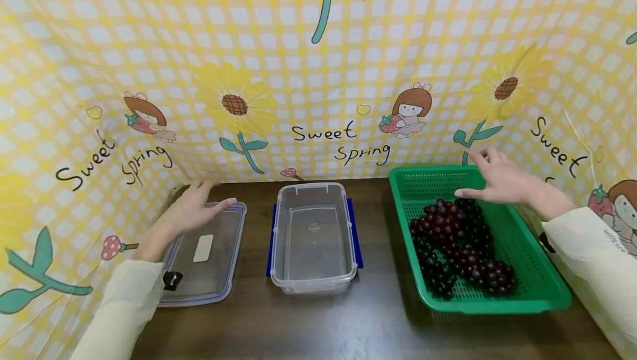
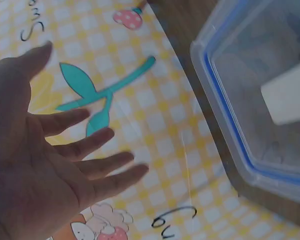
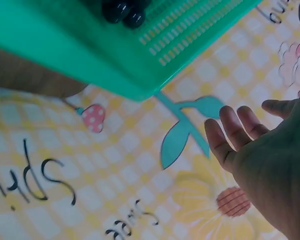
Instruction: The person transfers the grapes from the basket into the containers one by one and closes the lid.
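Observation:
My left hand (image 1: 189,210) hovers over the far left part of a clear lid (image 1: 224,260) with a blue seal and a white label. In the left wrist view its fingers (image 2: 97,142) are spread and hold nothing. On the right, my right hand (image 1: 500,177) hangs above the back of a green basket (image 1: 539,271), fingers loosely extended with nothing in them. Bunches of dark red and black grapes (image 1: 458,244) lie in the basket, below and left of that hand. Between lid and basket stands a clear plastic container (image 1: 318,244) with blue side clips.
All of it rests on a dark brown wooden table (image 1: 323,327). A yellow checked cloth (image 1: 318,83) with printed flowers and lettering rises behind the table and along both sides. A small black object (image 1: 172,280) shows at the lid's left edge.

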`<move>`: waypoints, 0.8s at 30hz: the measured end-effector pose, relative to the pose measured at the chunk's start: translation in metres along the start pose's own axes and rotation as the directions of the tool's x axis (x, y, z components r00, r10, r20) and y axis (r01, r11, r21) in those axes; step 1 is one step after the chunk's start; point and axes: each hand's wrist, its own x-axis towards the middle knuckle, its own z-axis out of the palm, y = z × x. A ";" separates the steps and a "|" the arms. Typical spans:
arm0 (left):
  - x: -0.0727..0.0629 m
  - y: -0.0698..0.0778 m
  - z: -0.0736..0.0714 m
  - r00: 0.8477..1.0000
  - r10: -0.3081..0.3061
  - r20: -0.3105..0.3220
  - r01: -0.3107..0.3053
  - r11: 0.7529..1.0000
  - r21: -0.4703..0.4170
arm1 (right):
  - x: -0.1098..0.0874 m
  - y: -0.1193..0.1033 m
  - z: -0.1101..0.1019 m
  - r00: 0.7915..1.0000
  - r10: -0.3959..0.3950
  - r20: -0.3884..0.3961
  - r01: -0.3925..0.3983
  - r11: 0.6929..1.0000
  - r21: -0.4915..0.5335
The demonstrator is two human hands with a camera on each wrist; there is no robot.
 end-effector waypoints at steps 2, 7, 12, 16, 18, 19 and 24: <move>-0.002 0.005 0.005 1.000 0.016 -0.011 -0.017 0.996 -0.086 | 0.001 -0.006 0.003 0.999 -0.034 0.005 0.034 0.999 -0.012; -0.005 0.014 0.020 0.999 0.004 0.037 0.011 0.915 -0.404 | 0.002 -0.017 0.014 0.996 -0.082 0.032 0.082 0.997 0.012; 0.000 0.023 0.034 0.994 -0.044 0.103 0.100 0.762 -0.639 | 0.001 -0.021 0.023 0.995 -0.078 0.057 0.076 0.997 0.024; 0.006 0.027 0.044 0.990 -0.066 0.125 0.136 0.672 -0.728 | 0.002 -0.022 0.032 0.994 -0.092 0.063 0.091 0.996 0.027; 0.009 0.029 0.048 0.989 -0.066 0.135 0.146 0.643 -0.752 | 0.003 -0.023 0.037 0.993 -0.102 0.066 0.100 0.995 0.027; 0.010 0.029 0.050 0.988 -0.064 0.142 0.150 0.632 -0.760 | 0.003 -0.023 0.039 0.992 -0.105 0.069 0.103 0.994 0.027; 0.013 0.029 0.060 0.977 -0.051 0.208 0.198 0.583 -0.788 | 0.005 -0.026 0.048 0.989 -0.110 0.094 0.108 0.994 0.026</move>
